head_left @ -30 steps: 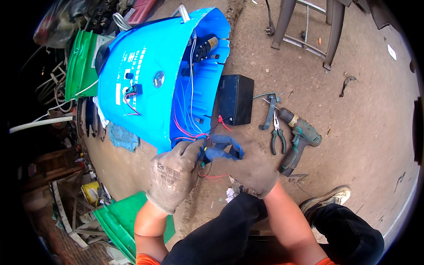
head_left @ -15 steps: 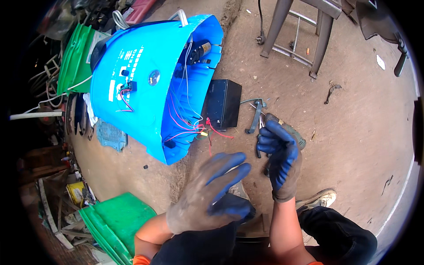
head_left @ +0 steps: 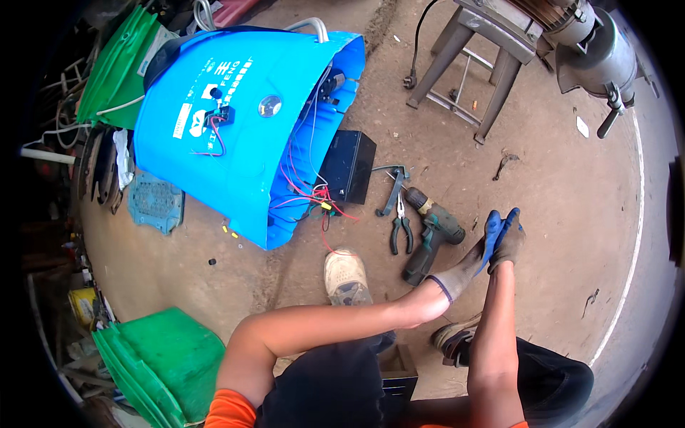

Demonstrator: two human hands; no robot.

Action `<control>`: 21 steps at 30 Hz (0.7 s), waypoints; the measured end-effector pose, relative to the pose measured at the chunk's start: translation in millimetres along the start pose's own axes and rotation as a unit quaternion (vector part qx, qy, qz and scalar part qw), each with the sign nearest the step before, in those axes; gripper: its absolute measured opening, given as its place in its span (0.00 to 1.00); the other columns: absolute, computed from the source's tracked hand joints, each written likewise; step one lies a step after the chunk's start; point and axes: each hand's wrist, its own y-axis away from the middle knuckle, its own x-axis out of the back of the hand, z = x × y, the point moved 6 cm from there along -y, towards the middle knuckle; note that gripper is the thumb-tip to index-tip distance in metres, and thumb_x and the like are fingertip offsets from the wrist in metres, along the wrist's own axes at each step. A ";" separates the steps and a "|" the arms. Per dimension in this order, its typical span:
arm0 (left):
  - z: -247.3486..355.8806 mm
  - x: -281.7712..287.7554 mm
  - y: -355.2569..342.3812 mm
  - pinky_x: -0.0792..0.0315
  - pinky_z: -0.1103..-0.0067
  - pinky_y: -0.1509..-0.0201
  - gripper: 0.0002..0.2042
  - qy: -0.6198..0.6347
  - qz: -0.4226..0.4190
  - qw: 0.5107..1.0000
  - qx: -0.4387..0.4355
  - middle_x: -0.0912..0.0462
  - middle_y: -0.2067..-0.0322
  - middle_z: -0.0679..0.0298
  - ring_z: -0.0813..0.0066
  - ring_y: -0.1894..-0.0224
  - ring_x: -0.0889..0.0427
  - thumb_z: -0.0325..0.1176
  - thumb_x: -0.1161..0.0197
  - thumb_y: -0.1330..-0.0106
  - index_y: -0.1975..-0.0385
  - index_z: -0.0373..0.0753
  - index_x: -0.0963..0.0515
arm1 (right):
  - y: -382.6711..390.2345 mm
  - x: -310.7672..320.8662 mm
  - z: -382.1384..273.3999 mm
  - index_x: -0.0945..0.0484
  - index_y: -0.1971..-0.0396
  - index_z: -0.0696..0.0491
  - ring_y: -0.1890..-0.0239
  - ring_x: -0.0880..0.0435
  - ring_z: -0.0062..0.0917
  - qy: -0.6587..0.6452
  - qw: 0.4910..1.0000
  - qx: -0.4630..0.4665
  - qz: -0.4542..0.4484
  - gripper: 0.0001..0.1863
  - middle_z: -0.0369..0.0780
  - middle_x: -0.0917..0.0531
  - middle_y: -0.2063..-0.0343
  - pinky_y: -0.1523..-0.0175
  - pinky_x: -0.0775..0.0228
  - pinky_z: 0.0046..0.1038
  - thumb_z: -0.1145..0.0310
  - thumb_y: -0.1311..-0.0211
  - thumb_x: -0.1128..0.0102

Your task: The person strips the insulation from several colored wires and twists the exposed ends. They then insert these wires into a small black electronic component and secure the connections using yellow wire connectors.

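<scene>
Both my hands wear grey gloves with blue palms and are brought together at the right of the floor area. My left hand (head_left: 472, 269) reaches across, its fingers stretched out against the palm side of my right hand (head_left: 509, 246). Straight fingers show on my right hand too, and no object is visible between the palms. Nearest to them lies a dark green cordless drill (head_left: 436, 235). Beside it are black-handled pliers (head_left: 402, 230) and a dark bracket-like piece (head_left: 392, 194).
A large blue plastic tank (head_left: 207, 135) lies on its side with loose wires (head_left: 314, 192) out of its opening, next to a black box-shaped battery (head_left: 348, 167). A metal stand (head_left: 492, 36) carries a machine at upper right. A green plastic piece (head_left: 168, 357) lies lower left.
My left hand has swung right and met my right hand, which also moved right. The drill and pliers now show fully. The view has shifted somewhat.
</scene>
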 end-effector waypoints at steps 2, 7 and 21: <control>-24.8 -1.5 3.0 0.52 0.74 0.23 0.29 -0.011 -0.024 0.999 0.031 0.43 0.26 0.57 0.72 0.25 0.46 0.42 0.57 0.19 0.24 0.35 0.51 | -9.6 15.7 -6.8 0.19 0.76 0.56 0.78 0.23 0.23 0.033 0.997 -0.005 0.068 0.32 0.37 0.20 0.81 0.69 0.31 0.27 0.40 0.28 0.48; -3.6 49.1 -25.6 0.43 0.76 0.30 0.29 0.051 0.044 0.997 0.023 0.33 0.34 0.62 0.76 0.33 0.37 0.46 0.53 0.19 0.27 0.35 0.43 | 28.9 0.3 -44.3 0.24 0.43 0.60 0.48 0.21 0.28 0.027 0.982 0.174 -0.072 0.29 0.44 0.19 0.48 0.41 0.30 0.30 0.47 0.24 0.49; 37.7 192.8 -22.8 0.34 0.81 0.70 0.13 0.125 0.439 0.867 -0.201 0.26 0.76 0.75 0.87 0.74 0.31 0.35 0.47 0.22 0.69 0.36 0.22 | 323.4 8.3 -58.2 0.41 0.26 0.50 0.40 0.27 0.26 -0.239 0.899 -0.180 -0.319 0.48 0.39 0.24 0.41 0.31 0.40 0.31 0.28 0.35 0.53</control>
